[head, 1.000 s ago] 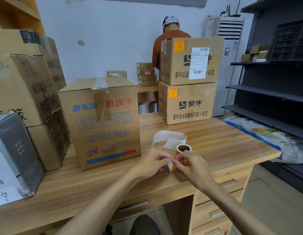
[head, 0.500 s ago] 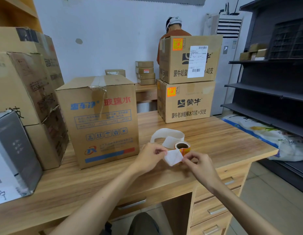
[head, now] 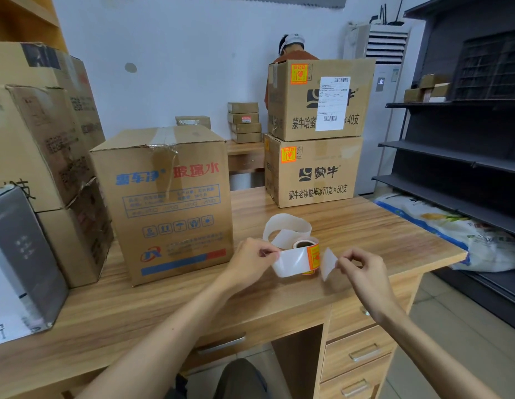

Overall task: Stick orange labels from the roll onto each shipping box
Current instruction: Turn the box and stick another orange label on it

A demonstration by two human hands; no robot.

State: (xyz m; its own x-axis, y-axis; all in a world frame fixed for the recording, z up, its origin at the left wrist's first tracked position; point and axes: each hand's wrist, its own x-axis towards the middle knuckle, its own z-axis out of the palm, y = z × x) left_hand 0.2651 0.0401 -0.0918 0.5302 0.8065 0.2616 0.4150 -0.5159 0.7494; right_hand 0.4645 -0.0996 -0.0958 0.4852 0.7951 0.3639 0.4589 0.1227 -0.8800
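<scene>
The roll of orange labels stands on the wooden desk, its white backing strip pulled out to the left. My left hand pinches the end of that strip. My right hand pinches a peeled label, whose white back faces me, just right of the roll. A tall shipping box with blue and red print stands left of the roll; I see no orange label on its front. Two stacked boxes, upper and lower, each carry an orange label at the top left.
More cardboard boxes and a grey carton crowd the desk's left side. A person stands behind the stacked boxes. Dark shelving runs along the right, with a sack on its lowest shelf. Small flat boxes lie at the back.
My hands have drawn apart: the left pulled the backing strip leftward, the right peeled a label off to the right. The camera has also shifted slightly.
</scene>
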